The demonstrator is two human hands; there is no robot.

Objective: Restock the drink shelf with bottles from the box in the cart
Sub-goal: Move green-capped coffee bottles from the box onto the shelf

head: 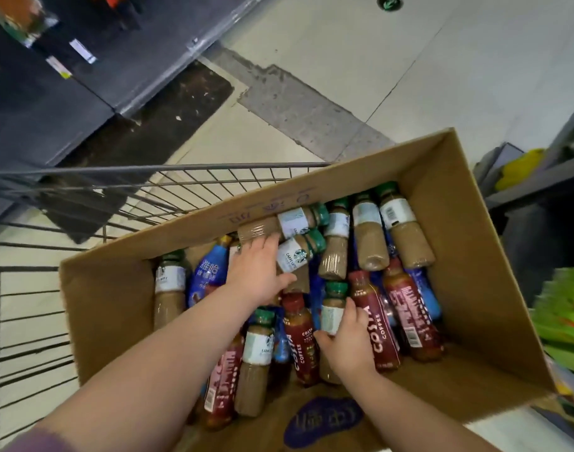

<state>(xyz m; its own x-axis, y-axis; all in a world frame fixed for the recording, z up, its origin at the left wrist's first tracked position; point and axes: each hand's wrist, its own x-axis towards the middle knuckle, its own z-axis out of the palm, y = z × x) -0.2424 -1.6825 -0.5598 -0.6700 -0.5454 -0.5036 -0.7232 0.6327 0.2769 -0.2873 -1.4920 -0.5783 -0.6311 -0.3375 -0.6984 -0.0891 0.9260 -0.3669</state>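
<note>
An open cardboard box (468,243) lies in a wire cart (34,321) and holds several coffee bottles: beige ones with green caps, dark red ones and blue ones. My left hand (258,270) reaches into the middle of the box, its fingers laid over a green-capped latte bottle (297,254) and its thumb under the label. My right hand (347,342) grips another green-capped beige bottle (333,309) around its white label, between two red bottles (300,340).
Dark shelving (51,93) with price tags stands at the upper left across the tiled floor (344,60). Green and yellow packaged goods (562,321) fill racks on the right, close to the box's edge. The cart's wire rim (148,168) runs behind the box.
</note>
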